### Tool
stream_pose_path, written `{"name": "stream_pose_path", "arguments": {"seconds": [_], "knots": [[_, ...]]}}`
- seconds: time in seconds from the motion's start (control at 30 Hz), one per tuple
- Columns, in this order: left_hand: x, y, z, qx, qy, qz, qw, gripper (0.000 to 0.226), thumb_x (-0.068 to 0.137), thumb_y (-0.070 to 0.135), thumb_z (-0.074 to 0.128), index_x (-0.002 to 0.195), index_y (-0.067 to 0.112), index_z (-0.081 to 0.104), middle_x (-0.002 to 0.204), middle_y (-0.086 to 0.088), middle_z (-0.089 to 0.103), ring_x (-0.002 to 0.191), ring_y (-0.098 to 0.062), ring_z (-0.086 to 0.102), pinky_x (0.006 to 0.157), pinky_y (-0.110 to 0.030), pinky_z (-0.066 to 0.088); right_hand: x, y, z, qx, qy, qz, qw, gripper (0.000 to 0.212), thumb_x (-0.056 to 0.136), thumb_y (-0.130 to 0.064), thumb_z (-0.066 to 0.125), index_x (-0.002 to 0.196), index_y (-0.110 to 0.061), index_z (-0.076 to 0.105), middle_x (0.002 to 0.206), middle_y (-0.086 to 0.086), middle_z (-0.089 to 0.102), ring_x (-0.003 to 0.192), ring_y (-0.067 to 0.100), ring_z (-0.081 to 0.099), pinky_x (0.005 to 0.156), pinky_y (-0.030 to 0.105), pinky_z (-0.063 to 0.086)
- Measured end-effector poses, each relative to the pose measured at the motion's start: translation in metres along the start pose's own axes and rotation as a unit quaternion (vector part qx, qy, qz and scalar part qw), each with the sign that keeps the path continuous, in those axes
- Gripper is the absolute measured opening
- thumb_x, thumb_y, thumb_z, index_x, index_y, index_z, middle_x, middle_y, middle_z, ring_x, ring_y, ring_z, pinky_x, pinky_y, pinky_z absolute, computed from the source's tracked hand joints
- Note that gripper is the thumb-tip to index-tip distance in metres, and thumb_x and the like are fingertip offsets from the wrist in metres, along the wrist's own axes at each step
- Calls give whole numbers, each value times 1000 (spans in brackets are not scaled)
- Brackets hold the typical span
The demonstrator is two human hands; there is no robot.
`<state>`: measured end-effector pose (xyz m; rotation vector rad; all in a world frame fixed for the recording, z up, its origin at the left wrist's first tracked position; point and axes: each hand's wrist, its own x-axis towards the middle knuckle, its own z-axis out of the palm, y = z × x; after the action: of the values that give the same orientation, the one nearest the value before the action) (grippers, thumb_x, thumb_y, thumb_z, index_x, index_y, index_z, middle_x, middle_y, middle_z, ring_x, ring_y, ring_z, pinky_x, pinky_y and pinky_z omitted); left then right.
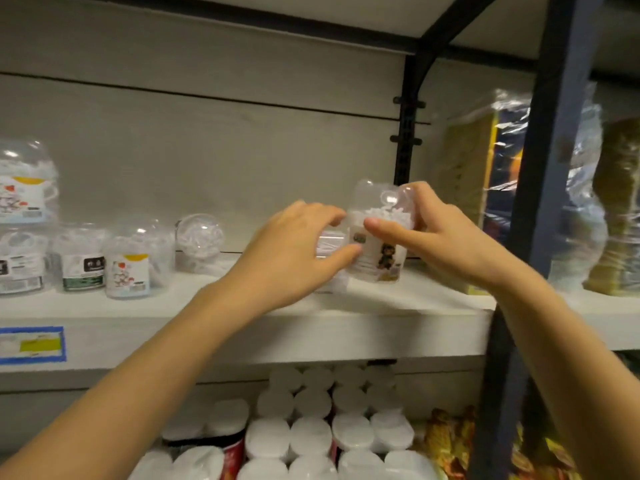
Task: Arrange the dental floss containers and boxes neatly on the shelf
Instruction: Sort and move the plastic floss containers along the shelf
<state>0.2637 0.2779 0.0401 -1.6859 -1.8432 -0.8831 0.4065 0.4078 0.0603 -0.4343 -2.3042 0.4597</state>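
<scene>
A clear domed floss container (pixel 377 233) with a cartoon label stands on the white shelf (pixel 242 327), right of centre. My right hand (pixel 440 233) grips it from the right, thumb across its front. My left hand (pixel 298 251) reaches in from the left, fingers touching that container and partly covering a small clear pack (pixel 327 245) behind it. At the left stand several more clear floss containers (pixel 136 259), one stacked higher (pixel 24 185), and a round one (pixel 201 237) lies toward the back.
A dark metal upright (pixel 550 168) borders the shelf on the right, with plastic-wrapped packs (pixel 471 202) beyond it. A blue-edged price tag (pixel 31 344) sits on the shelf front. White-lidded cans (pixel 311 427) and snack bags (pixel 450 441) fill the shelf below.
</scene>
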Motion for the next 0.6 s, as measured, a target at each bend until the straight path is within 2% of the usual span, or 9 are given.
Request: {"name": "stream_pose_path", "arguments": {"seconds": [0.07, 0.13, 0.27, 0.37, 0.43, 0.5, 0.6], "knots": [[22, 7, 8, 38, 14, 33, 999, 51, 91, 38, 49, 138, 24, 38, 136, 6, 49, 125, -13, 41, 105, -31, 33, 9, 19, -13, -8, -38, 12, 999, 85, 54, -78, 51, 121, -28, 37, 110, -4, 59, 92, 10, 61, 80, 35, 54], [42, 13, 15, 54, -11, 46, 997, 50, 93, 31, 49, 140, 28, 35, 142, 7, 44, 130, -12, 38, 110, -33, 28, 18, 33, -18, -31, -80, 21, 996, 88, 53, -77, 51, 122, -25, 36, 110, -4, 57, 93, 11, 59, 82, 35, 53], [66, 18, 32, 112, -79, 41, 990, 36, 93, 29, 49, 129, 29, 51, 133, 9, 55, 124, -12, 45, 106, -33, 30, 32, 57, -11, -68, -160, 32, 984, 80, 66, -69, 57, 123, -17, 37, 115, 1, 55, 97, 18, 58, 87, 39, 51], [70, 19, 44, 121, -92, 28, 988, 33, 91, 32, 53, 123, 27, 58, 126, 7, 61, 117, -14, 53, 102, -32, 33, 36, 66, -5, -48, -211, 53, 975, 75, 78, -53, 61, 136, -17, 30, 128, 4, 50, 103, 18, 57, 82, 31, 53], [71, 19, 49, 133, -89, 27, 987, 34, 90, 34, 54, 123, 28, 59, 126, 6, 62, 117, -15, 54, 101, -32, 34, 35, 70, -6, -39, -215, 49, 975, 76, 81, -46, 62, 142, -20, 25, 138, 4, 44, 110, 19, 55, 83, 31, 54], [73, 17, 51, 153, -85, 34, 984, 36, 89, 38, 55, 124, 29, 58, 127, 7, 61, 119, -15, 53, 100, -30, 32, 35, 71, -9, -70, -185, 23, 980, 73, 82, -41, 63, 143, -24, 26, 145, 3, 38, 117, 21, 51, 95, 37, 49], [84, 14, 54, 175, -94, 32, 980, 37, 88, 37, 56, 125, 29, 57, 126, 7, 62, 120, -16, 53, 99, -30, 32, 45, 69, -5, -152, -155, 21, 976, 65, 85, -38, 62, 140, -25, 32, 140, 6, 46, 119, 24, 50, 100, 39, 43]]}}
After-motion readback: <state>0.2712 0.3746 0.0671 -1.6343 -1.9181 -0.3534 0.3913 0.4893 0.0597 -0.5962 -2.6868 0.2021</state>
